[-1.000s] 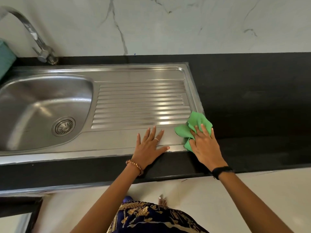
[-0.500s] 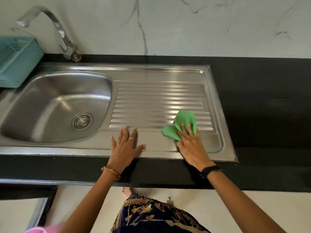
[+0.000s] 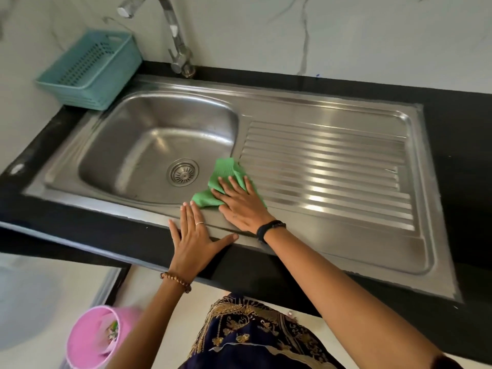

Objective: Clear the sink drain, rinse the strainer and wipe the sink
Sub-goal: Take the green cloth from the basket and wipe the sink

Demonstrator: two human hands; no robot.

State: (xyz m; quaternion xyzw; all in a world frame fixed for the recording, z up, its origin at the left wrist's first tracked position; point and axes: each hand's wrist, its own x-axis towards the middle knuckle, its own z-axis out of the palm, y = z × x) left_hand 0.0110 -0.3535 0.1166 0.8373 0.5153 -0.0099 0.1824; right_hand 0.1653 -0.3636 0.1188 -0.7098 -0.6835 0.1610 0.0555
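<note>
A stainless steel sink (image 3: 149, 145) with a ribbed drainboard (image 3: 332, 166) is set in a black counter (image 3: 458, 145). The round strainer (image 3: 183, 172) sits in the drain at the basin's bottom. My right hand (image 3: 241, 202) presses flat on a green cloth (image 3: 226, 177) at the basin's right rim, where the basin meets the drainboard. My left hand (image 3: 195, 239) lies flat with fingers spread on the sink's front edge, holding nothing.
A curved metal tap (image 3: 173, 35) stands behind the basin. A teal perforated basket (image 3: 93, 67) sits at the back left corner. A pink bin (image 3: 93, 339) with scraps inside stands on the floor at lower left. A marble wall runs behind.
My right hand has slid the green cloth leftward, from the drainboard's right end to the basin's rim. The view has swung left and the left hand stays on the front edge.
</note>
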